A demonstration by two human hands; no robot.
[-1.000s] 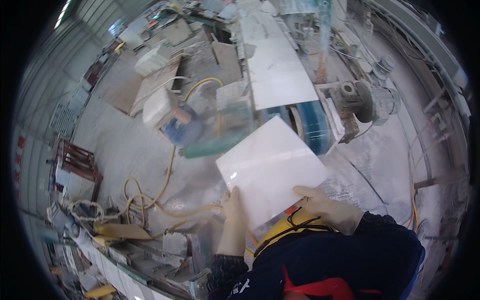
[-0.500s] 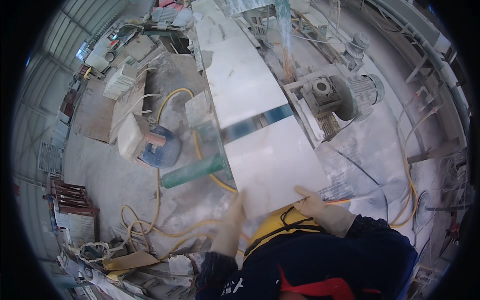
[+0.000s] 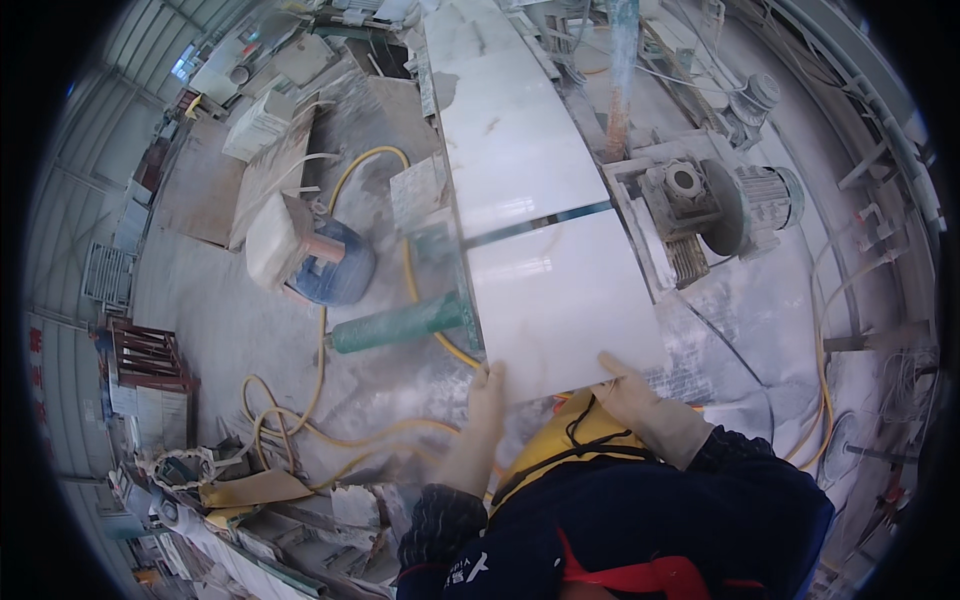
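The white stone slab [image 3: 560, 300] lies flat on the dusty machine bed [image 3: 740, 310], its far edge nearly meeting the long white slab [image 3: 510, 130] ahead, with only a thin dark gap between them; half a second ago it sat a little nearer the body, and a second ago it was tilted well off to the right, clear of the long slab. The left hand [image 3: 487, 385], gloved, grips the near left corner, fingers closed over the edge. The right hand [image 3: 625, 385], also gloved, presses flat on the near right edge, thumb on top, holding the slab. Just right of the slab stands a grey motor [image 3: 745, 205]. On the left, below the bed, a green cylinder [image 3: 400, 322] lies on the floor, a yellow hose [image 3: 330, 430] looping round it, and a blue drum [image 3: 335, 265] beyond.
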